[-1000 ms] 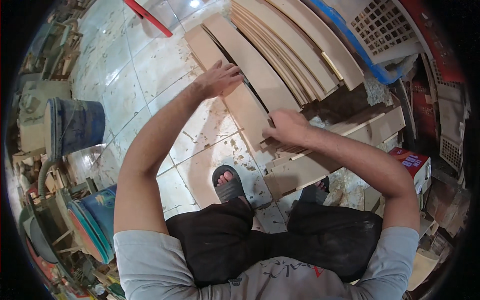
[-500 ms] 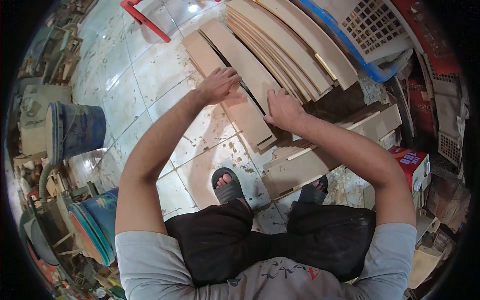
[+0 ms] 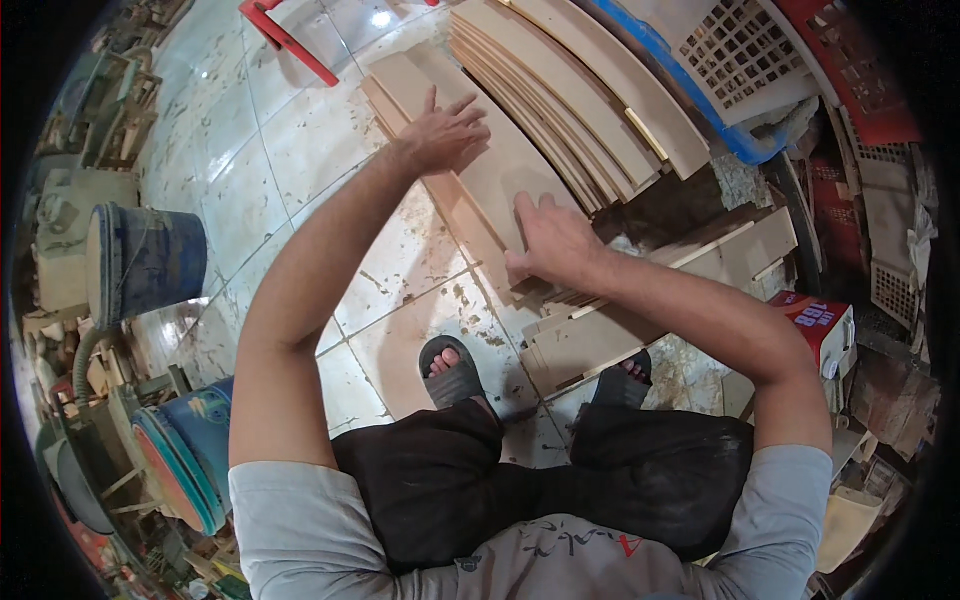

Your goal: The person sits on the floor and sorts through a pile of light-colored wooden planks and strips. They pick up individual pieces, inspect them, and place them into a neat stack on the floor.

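A long pale wooden board (image 3: pixel 487 150) lies on a low stack on the floor in front of me, running away toward the upper left. My left hand (image 3: pixel 445 136) is open, its fingers spread over the board's left side. My right hand (image 3: pixel 556 238) rests at the near end of the same board. Its thumb is by the left edge and its fingers lie apart on the top face. Another board (image 3: pixel 468 215) shows as a strip along the left side beneath it. Most of that lower board is hidden.
Several more boards (image 3: pixel 570 75) are stacked to the right, and shorter planks (image 3: pixel 640 325) lie nearer my right foot. Blue buckets (image 3: pixel 155 262) stand at the left. A red plastic leg (image 3: pixel 300 52) is at the far left. Crates (image 3: pixel 745 50) and a red box (image 3: pixel 818 325) line the right.
The dark gap between the two front boards has closed as the right board shifted left over the other. My left hand's fingers have spread; my right hand has moved slightly left and nearer.
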Tool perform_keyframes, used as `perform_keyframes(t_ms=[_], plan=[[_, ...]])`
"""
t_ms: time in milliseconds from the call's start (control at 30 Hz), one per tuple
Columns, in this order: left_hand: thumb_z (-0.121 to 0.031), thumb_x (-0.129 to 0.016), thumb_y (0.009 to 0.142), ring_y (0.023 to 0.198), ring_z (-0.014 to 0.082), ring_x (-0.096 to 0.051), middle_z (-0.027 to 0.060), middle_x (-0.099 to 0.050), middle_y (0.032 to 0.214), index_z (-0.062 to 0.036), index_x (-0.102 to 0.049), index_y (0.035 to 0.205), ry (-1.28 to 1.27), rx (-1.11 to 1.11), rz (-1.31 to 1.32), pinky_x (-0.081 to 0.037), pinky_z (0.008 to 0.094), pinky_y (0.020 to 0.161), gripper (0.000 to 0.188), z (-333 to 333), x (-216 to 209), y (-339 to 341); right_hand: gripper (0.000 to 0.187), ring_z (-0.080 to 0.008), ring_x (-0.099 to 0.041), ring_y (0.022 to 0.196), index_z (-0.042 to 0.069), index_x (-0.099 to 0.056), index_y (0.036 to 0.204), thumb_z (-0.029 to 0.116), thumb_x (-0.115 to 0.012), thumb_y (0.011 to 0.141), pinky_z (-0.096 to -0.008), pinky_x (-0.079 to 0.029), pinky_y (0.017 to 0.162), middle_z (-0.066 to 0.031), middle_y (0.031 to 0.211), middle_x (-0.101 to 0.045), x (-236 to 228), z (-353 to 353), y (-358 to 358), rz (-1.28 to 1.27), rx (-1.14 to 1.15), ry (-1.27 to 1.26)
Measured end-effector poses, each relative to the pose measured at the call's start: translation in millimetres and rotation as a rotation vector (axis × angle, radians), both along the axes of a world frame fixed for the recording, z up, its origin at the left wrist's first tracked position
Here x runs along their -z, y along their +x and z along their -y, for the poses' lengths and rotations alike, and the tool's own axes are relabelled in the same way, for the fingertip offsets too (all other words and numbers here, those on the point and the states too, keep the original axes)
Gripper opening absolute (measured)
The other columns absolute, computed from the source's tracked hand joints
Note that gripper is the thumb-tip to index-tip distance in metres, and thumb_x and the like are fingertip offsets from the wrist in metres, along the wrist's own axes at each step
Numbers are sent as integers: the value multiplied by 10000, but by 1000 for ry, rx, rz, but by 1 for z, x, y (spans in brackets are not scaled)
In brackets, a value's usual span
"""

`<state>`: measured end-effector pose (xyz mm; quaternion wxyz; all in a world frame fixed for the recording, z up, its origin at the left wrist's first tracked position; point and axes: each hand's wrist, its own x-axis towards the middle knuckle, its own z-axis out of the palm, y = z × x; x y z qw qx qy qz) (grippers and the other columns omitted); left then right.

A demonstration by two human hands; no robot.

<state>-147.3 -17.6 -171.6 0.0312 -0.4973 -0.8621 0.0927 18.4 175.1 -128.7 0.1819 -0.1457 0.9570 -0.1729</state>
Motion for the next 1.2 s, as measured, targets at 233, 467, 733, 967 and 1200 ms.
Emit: perform_keyframes(t_ms=[233,467,733,967,1200], plan=[[-568,-825,504,1271,310,-408,105,-447,1298,-160,-434,1312,-168,-32,312,-359,485,1027,986,22,-29,7,567,-454,-628,837,-5,-438,1084,432,-683,820,-486,-535,757,-272,952,-574,18,0,7,27,-70,-63],[-641,-821,395,1305,362,-368,195,-383,1366,-130,-433,1308,28,-59,409,-350,493,1021,1116,41,8,16,438,-433,-618,931,-55,-532,1035,363,-579,915,-497,-510,807,-271,952,-602,48,-11,-33,74,38,-249],[-701,-744,568,1315,405,-338,240,-336,1403,-112,-386,1366,284,-329,141,-352,605,993,1055,56,18,45,414,-420,-623,976,-58,-524,1059,267,-684,857,-446,-544,829,-269,1059,-573,49,-19,-70,-153,55,-16],[-474,-525,942,1417,388,-260,305,-222,1515,59,-81,1488,1429,-953,1043,-259,395,1142,883,26,43,66,475,-384,-653,942,-26,-509,1073,341,-706,846,-441,-560,795,-237,1011,-604,40,6,-89,-151,81,195],[-479,-455,974,1457,358,-159,287,-141,1554,82,-22,1489,1527,-1186,1015,-151,355,1181,876,4,51,64,573,-389,-657,899,17,-442,1186,366,-720,827,-468,-556,740,-228,1011,-604,48,35,-91,-178,231,314]])
